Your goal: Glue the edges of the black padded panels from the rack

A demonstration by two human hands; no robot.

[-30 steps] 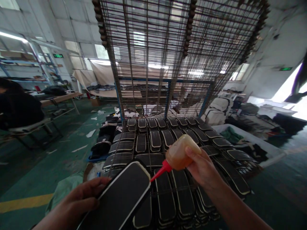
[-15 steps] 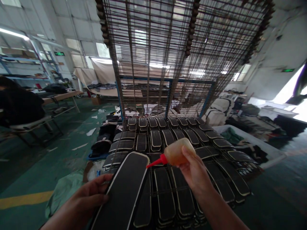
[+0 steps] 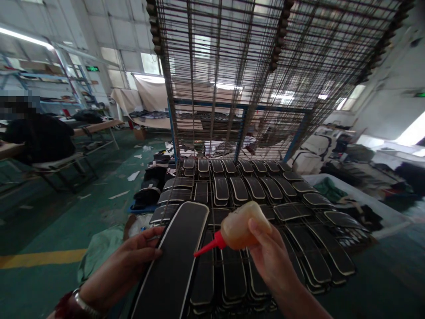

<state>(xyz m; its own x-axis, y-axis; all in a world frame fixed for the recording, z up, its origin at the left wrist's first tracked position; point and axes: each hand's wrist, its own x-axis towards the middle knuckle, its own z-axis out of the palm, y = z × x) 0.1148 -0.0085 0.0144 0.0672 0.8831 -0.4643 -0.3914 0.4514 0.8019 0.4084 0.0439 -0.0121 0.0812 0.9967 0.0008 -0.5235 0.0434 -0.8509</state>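
Note:
My left hand (image 3: 133, 257) grips the left edge of a long dark panel (image 3: 179, 248) with a rounded top and a pale line along its border. The panel is held tilted in front of me. In my right hand (image 3: 270, 252) is a translucent squeeze bottle (image 3: 244, 223) of amber liquid, lying almost sideways. Its red nozzle (image 3: 207, 246) points left and down, with the tip at the panel's right edge. Below and behind, many similar dark panels (image 3: 234, 277) lie in rows on a wire rack, each with a pale border.
Raised wire shelves (image 3: 229, 57) of the rack slant up overhead. A white bin (image 3: 392, 221) with cloth stands at right. At left a person (image 3: 43, 137) sits at a table. A green sack (image 3: 102, 248) and paper scraps lie on the floor.
The nozzle tip has travelled down along the panel's right edge, from near the top corner toward the middle. The whole view has shifted slightly; both hands keep their holds.

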